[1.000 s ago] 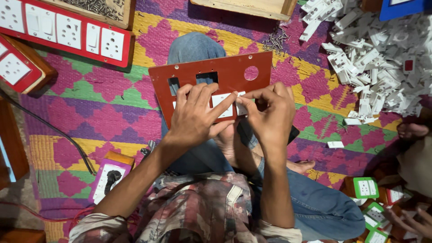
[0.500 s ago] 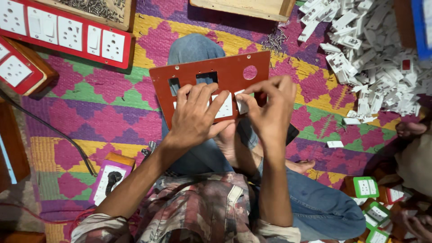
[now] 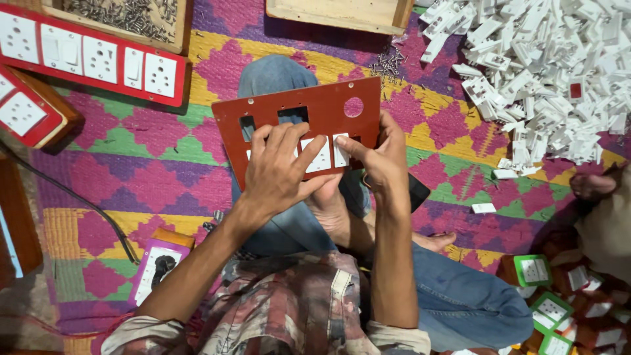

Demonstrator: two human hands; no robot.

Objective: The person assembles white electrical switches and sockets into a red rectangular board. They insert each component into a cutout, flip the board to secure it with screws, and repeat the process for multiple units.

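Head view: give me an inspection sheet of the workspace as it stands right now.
Surface: woven mat in purple, green and yellow on the floor.
Job's things: red-brown panel with cutouts, resting on the knee; white socket modules seated in its lower row.
Clutter: heap of white plastic parts; loose screws; tray of screws; finished red switchboard; small boxed parts.
Grippers: left hand flat on the panel; right hand grips its right edge, thumb on a module.
Cables: black cable across the mat.
Surroundings: wooden tray at top; another person's foot at right.
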